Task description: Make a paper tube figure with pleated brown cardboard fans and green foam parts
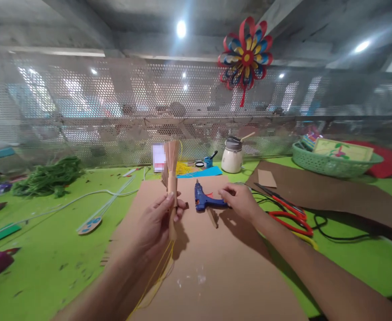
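My left hand [167, 211] is closed around a brown paper tassel [172, 174], held upright with its finely cut fringe at the top. Yellow string [155, 281] hangs from its lower end. A blue hot glue gun [204, 199] lies on the brown cardboard sheet [222, 272], its nozzle pointing away from me. My right hand [241, 200] is at the end of the glue gun's handle, fingers curled and pressed together; whether they grip it or hold something small is hidden. A small brown strip [212, 217] lies under the gun.
Red-handled scissors [292, 214] and a black cord [336, 238] lie to the right, before a green basket [336, 165]. A cream jar [232, 156] stands at the back. Green strands [48, 176] and a wooden spoon shape [89, 225] lie left. A paper flower [247, 58] hangs above.
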A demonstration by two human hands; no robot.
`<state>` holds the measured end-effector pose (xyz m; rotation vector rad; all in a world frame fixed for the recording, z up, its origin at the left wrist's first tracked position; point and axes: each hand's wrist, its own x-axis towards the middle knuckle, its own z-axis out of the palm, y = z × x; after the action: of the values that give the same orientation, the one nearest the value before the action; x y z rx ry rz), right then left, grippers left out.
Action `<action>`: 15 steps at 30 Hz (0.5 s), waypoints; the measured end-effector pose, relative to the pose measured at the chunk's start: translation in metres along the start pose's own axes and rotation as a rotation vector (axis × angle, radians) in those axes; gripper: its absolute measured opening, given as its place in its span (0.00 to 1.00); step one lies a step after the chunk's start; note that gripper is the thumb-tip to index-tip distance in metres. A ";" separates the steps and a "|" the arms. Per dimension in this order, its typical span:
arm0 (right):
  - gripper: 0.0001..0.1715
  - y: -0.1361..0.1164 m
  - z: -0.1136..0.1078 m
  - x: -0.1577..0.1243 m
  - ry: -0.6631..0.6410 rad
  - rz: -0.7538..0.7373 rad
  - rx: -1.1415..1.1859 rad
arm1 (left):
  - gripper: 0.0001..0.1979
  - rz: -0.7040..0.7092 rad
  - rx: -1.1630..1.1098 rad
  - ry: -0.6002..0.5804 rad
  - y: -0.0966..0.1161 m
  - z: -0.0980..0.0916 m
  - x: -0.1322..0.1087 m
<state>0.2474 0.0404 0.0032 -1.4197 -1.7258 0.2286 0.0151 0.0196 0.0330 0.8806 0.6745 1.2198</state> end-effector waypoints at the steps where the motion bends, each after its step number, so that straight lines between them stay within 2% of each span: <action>1: 0.16 0.002 0.000 0.003 -0.023 0.001 -0.044 | 0.12 -0.011 -0.004 0.006 0.000 0.000 0.000; 5: 0.10 0.003 0.006 0.016 -0.154 -0.063 -0.225 | 0.11 -0.039 -0.017 0.007 -0.001 0.001 -0.001; 9: 0.06 -0.003 0.022 0.023 -0.285 -0.167 -0.380 | 0.13 -0.040 -0.020 -0.034 -0.001 -0.001 -0.002; 12: 0.14 -0.004 0.036 0.022 -0.321 -0.190 -0.465 | 0.15 -0.027 -0.020 -0.077 -0.001 -0.002 -0.003; 15: 0.16 -0.003 0.045 0.022 -0.327 -0.172 -0.500 | 0.15 -0.009 -0.007 -0.093 -0.003 -0.003 -0.004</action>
<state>0.2139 0.0752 -0.0112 -1.6369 -2.2749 -0.0797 0.0130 0.0157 0.0293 0.9217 0.5982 1.1654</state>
